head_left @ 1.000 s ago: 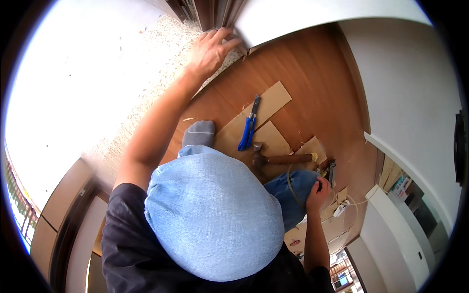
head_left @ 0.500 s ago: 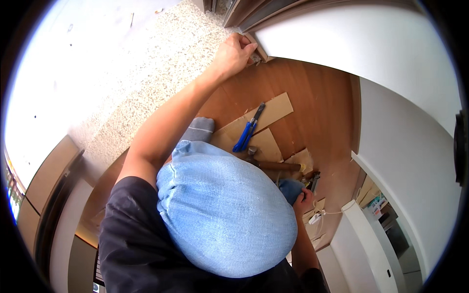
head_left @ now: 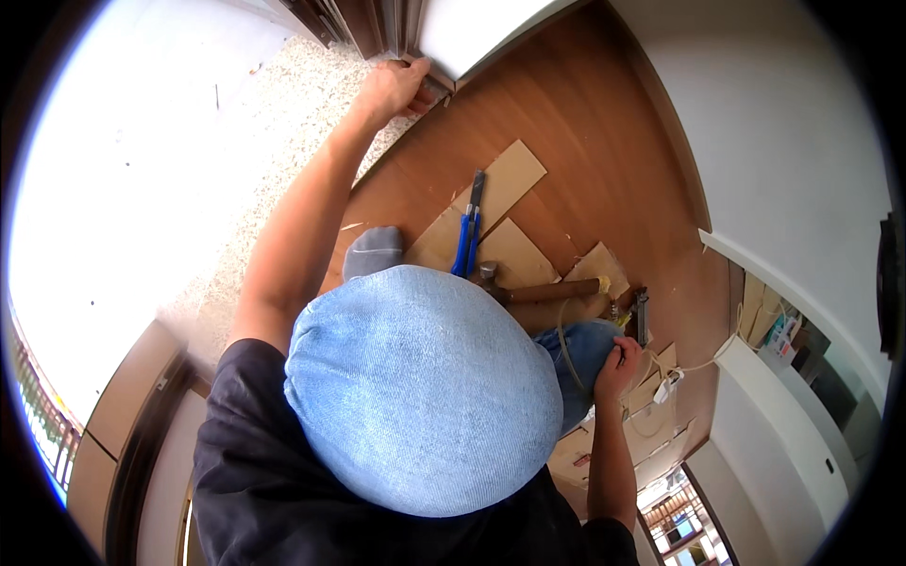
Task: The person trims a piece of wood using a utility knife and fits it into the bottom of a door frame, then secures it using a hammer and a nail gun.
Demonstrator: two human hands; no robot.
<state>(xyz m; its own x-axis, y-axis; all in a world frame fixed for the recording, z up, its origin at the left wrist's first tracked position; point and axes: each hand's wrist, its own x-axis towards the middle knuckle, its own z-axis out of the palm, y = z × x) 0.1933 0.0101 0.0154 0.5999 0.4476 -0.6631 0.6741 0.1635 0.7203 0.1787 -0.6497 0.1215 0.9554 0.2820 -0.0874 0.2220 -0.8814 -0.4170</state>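
Observation:
My left hand (head_left: pixel 389 92) reaches far forward to the foot of the brown door frame (head_left: pixel 377 28), beside the lower corner of a white panel (head_left: pixel 462 38). Its fingers curl against the frame; whatever they grip there is mostly hidden. My right hand (head_left: pixel 618 366) rests on my blue-jeaned leg (head_left: pixel 580 363) at the right, fingers laid over the cloth and holding nothing visible. Between the hands, a tool with blue handles and a long dark tip (head_left: pixel 468 226) lies on flat tan boards (head_left: pixel 514 174). A hammer (head_left: pixel 552 291) with a wooden handle lies nearer, its head beside my knee.
My bent knee (head_left: pixel 425 387) fills the middle, with a grey-socked foot (head_left: pixel 375 251) beyond it. A dark metal tool (head_left: pixel 642 316) and a pale cable with a white plug piece (head_left: pixel 668 385) lie at right. Brown wood flooring (head_left: pixel 604 141) meets a speckled threshold (head_left: pixel 302 85).
My view has swung to the right, so the panel and tools appear shifted left. My left hand stays at the frame's foot; more of my right hand and leg shows.

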